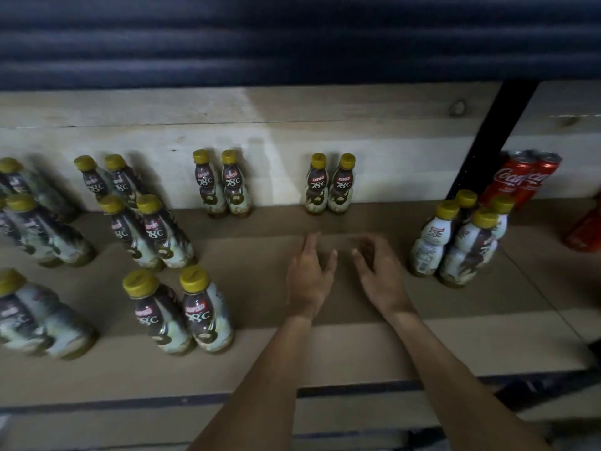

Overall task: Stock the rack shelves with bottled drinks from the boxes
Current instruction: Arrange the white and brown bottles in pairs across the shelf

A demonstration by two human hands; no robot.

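In the head view we read "KOPIKO 78°C" on the brown-and-white labels of the yellow-capped bottles. It is sharpest on the middle back pair (330,185), on the pair to its left (222,185) and on the front pair (182,312). All the bottles stand on their bases on the brown shelf board (260,356), long axis upright and caps up, mostly two by two with the printed fronts toward us. A cluster of four (465,239) at the right is turned partly away, so we see only small print that we cannot read. The pairs at the far left (32,219) are blurred and partly cut off by the frame edge.

Behind the black upright (487,138) stand red Coca-Cola cans (523,177), their script partly legible. Another red can (585,232) is cropped at the right edge, and we cannot read its label.

Our left hand (310,275) reaches forward with the fingers straight and close together and the thumb apart. Our right hand (380,275) has loosely curled fingers around nothing. Both are over bare board just in front of the middle back pair, apart from it, and we cannot tell whether they touch the board. A pale wooden plank (260,131) backs the shelf, with a dark blue ribbed shutter (292,37) above it.
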